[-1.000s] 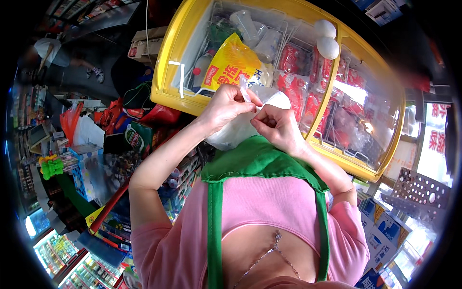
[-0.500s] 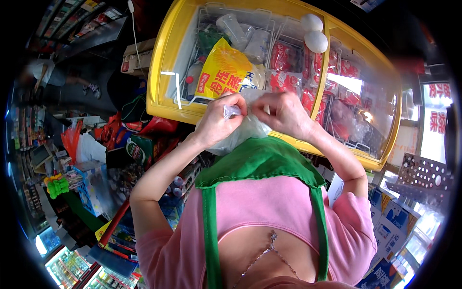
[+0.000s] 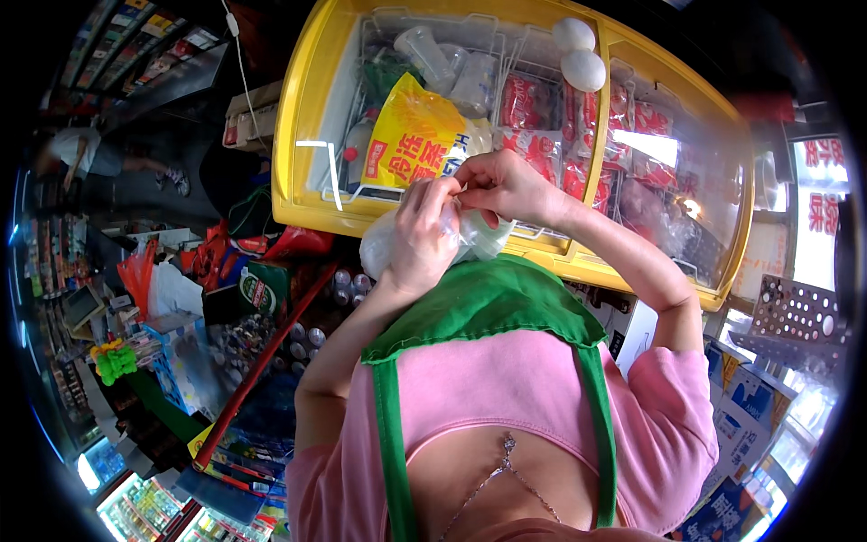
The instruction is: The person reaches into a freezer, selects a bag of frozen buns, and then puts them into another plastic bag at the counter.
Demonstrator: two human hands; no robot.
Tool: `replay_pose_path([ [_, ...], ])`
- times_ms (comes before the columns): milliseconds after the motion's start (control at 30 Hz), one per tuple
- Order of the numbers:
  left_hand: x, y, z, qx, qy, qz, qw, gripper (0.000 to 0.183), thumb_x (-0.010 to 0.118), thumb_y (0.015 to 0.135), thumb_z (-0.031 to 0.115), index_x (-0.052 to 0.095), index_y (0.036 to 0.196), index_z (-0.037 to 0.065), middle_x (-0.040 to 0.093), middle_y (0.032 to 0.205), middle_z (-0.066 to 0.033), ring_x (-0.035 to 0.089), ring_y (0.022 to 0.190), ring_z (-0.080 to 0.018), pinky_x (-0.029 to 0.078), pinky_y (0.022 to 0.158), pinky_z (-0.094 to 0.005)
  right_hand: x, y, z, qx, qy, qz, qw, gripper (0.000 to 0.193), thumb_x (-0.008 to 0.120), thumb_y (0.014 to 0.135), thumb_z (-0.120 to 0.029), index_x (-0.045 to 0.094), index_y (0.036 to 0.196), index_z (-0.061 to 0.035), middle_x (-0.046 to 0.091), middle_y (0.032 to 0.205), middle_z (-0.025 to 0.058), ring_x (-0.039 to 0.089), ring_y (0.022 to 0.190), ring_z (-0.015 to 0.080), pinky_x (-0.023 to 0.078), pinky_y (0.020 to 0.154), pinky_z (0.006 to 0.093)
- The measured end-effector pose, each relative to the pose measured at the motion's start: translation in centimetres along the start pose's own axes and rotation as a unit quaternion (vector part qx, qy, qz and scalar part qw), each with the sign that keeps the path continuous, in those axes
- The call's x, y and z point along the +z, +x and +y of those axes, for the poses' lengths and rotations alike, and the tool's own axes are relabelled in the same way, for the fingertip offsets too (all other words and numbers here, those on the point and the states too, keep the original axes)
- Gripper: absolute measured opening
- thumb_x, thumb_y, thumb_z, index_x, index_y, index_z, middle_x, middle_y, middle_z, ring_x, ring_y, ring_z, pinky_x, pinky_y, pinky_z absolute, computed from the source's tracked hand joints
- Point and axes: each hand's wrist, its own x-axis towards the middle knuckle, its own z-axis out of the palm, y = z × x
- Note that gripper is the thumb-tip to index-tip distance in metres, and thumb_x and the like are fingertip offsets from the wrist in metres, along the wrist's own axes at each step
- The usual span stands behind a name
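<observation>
A thin whitish plastic bag point(image 3: 377, 246) hangs in front of my green apron. My left hand point(image 3: 424, 230) is closed on its gathered top, fingers curled. Pressed up against it, my right hand point(image 3: 513, 188) pinches the bag's upper part with thumb and fingertips. What lies inside the bag cannot be made out. Just beyond my hands stands a yellow chest freezer point(image 3: 287, 154). Within it, a yellow printed package point(image 3: 414, 122) lies nearest my left hand, with clear plastic cups point(image 3: 424, 56) behind it.
Red packets point(image 3: 533, 149) fill the freezer's wire baskets. Two white round objects point(image 3: 582, 70) rest on its frame. Left of me are a red bar point(image 3: 262, 370), several cans point(image 3: 302, 339) and red bags point(image 3: 137, 275). A person point(image 3: 77, 149) is at the far left. Boxes point(image 3: 745, 406) stand at right.
My hands have come together, the right moving left across to the left one. The left hand has turned over, its back now upward, and the bag's top is bunched between them.
</observation>
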Motion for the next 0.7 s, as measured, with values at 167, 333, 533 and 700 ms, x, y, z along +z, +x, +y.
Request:
replay_pose_path([
  [167, -0.7, -0.5, 0.6, 0.050, 0.108, 0.043, 0.992, 0.020, 0.070, 0.068, 0.001, 0.062, 0.085, 0.007, 0.058, 0.085, -0.0064, 0.056, 0.084, -0.0258, 0.038, 0.090, -0.0434, -1.1, 0.5, -0.8, 0.030, -0.020, -0.089, 0.995, 0.012, 0.059, 0.087, -0.002, 0.065, 0.096, 0.0023, 0.061, 0.067, 0.0014, 0.057, 0.050, 0.0057, 0.042, 0.043, 0.0202],
  [333, -0.6, -1.6, 0.3, 0.040, 0.056, 0.067, 0.995, 0.017, 0.072, 0.066, 0.002, 0.062, 0.079, 0.008, 0.057, 0.081, -0.0035, 0.056, 0.083, -0.0235, 0.038, 0.087, -0.0392, -1.6, 1.4, -1.5, 0.023, -0.067, -0.163, 0.984, 0.010, 0.059, 0.086, -0.002, 0.065, 0.092, 0.0020, 0.061, 0.066, 0.0017, 0.058, 0.051, 0.0066, 0.043, 0.045, 0.0216],
  [533, -1.9, -2.2, 0.7, 0.044, 0.051, 0.048, 0.997, 0.016, 0.072, 0.067, 0.002, 0.059, 0.075, 0.008, 0.055, 0.075, -0.0049, 0.055, 0.077, -0.0245, 0.039, 0.081, -0.0392, -0.5, 1.0, -0.7, -0.140, -0.208, -0.089, 0.964, 0.008, 0.062, 0.078, -0.001, 0.062, 0.085, 0.0010, 0.061, 0.064, 0.0070, 0.060, 0.051, 0.0147, 0.047, 0.050, 0.0288],
  [700, -2.1, -4.0, 0.2, 0.101, 0.046, -0.056, 0.992, 0.016, 0.073, 0.067, 0.006, 0.057, 0.071, 0.008, 0.052, 0.071, -0.0047, 0.053, 0.074, -0.0245, 0.038, 0.079, -0.0398, 0.7, 0.8, 1.1, -0.248, -0.296, 0.033, 0.922, 0.012, 0.064, 0.072, -0.001, 0.061, 0.084, -0.0010, 0.061, 0.069, 0.0104, 0.061, 0.059, 0.0240, 0.048, 0.056, 0.0331],
])
